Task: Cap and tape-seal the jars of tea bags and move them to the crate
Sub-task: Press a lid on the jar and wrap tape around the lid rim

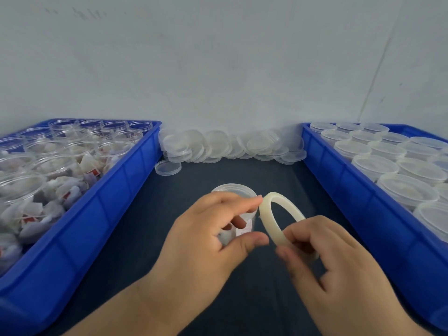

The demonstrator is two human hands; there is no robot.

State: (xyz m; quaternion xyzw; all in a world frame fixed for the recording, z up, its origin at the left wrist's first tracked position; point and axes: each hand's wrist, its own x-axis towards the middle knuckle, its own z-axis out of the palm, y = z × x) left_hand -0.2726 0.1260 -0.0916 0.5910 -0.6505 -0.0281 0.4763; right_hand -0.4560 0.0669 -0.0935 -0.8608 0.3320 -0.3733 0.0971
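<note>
- Clearly midway: the right hand (322,258) is clasping the tape roll (268,219), and the left hand (208,236) is fingering the roll's edge; I cannot tell whether it is gripping.
- A capped jar (232,189) is standing just behind the left hand, seemingly awaiting tape.
- Open jars (21,185) are waiting far left of the grip, and capped jars (407,187) are filling the crate (339,180) to its right.

The left hand (206,229) covers most of the jar (232,189) at centre frame, leaving only its top rim and a strip of wall in view. Whether the fingers grip it cannot be told. The lower arc of the tape roll (269,207) disappears behind the right hand (339,263), whose thumb is blurred. The left crate (135,180) runs off the left and bottom edges, the right crate (339,190) off the right. The tea-bag tags (93,171) are too small to read.
</note>
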